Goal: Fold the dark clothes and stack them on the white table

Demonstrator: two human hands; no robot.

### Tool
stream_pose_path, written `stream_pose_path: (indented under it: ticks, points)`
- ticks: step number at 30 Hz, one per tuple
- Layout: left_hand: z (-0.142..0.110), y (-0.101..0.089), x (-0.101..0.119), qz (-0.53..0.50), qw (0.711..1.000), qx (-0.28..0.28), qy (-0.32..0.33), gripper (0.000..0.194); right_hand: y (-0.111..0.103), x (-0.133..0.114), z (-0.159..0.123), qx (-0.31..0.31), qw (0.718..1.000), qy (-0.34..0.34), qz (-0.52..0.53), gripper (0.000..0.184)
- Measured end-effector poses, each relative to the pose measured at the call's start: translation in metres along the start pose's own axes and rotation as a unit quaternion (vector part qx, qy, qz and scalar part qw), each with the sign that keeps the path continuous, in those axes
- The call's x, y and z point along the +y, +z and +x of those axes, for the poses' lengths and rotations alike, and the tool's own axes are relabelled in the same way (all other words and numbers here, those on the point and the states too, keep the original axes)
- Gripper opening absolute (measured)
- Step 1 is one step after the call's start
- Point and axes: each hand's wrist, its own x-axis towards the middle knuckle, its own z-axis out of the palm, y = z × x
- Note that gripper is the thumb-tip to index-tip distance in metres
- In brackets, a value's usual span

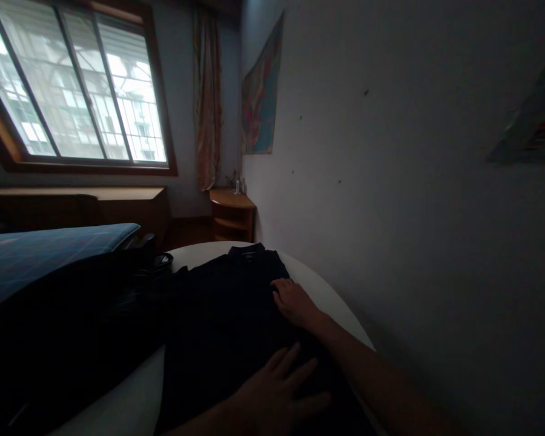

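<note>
A dark collared shirt [222, 309] lies spread on a round white table [331, 297], its collar toward the far edge. My right hand [296, 303] rests on the shirt's right side near the shoulder, its fingers slightly bent and lying on the cloth. Closer to me, my left hand [279, 387] is over the lower part of the shirt with its fingers spread apart. It is slightly blurred, and I cannot tell whether it touches the fabric. Neither hand shows a grip on anything. The shirt's lower end is lost in shadow.
To the left, a dark heap [86, 327], hard to make out, covers part of the table beside a blue plaid bed surface [49, 248]. A pale wall [390, 212] runs close along the right. A wooden corner shelf [231, 200] and a window [82, 91] are at the back.
</note>
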Motion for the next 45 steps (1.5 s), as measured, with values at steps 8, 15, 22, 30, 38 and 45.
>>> stream_pose_path:
  ticks: [8, 15, 22, 30, 38, 45]
  points:
    - [-0.021, -0.014, -0.017, -0.038, 0.974, -0.040, -0.221, 0.085, 0.042, 0.008, 0.078, -0.030, 0.992, 0.117, 0.029, 0.074]
    - [-0.014, -0.020, -0.022, -0.060, 0.976, -0.042, -0.206, 0.084, 0.047, 0.029, 0.072, -0.030, 0.990, 0.140, 0.020, 0.073]
    - [0.000, -0.030, -0.020, -0.083, 0.982, -0.034, -0.165, 0.082, 0.038, 0.068, 0.056, -0.035, 0.981, 0.188, -0.023, 0.072]
    - [-0.041, -0.057, -0.105, 0.092, 0.893, 0.163, -0.409, 0.057, 0.036, 0.047, 0.070, -0.041, 0.967, 0.253, -0.014, 0.073]
    - [-0.112, -0.079, -0.192, 0.111, 0.748, 0.177, -0.630, 0.063, 0.048, -0.058, 0.116, -0.016, 0.997, 0.066, 0.039, 0.060]
    - [-0.112, -0.073, -0.207, 0.044, 0.777, 0.250, -0.576, 0.033, 0.080, -0.101, 0.129, -0.011, 0.997, 0.018, 0.072, 0.057]
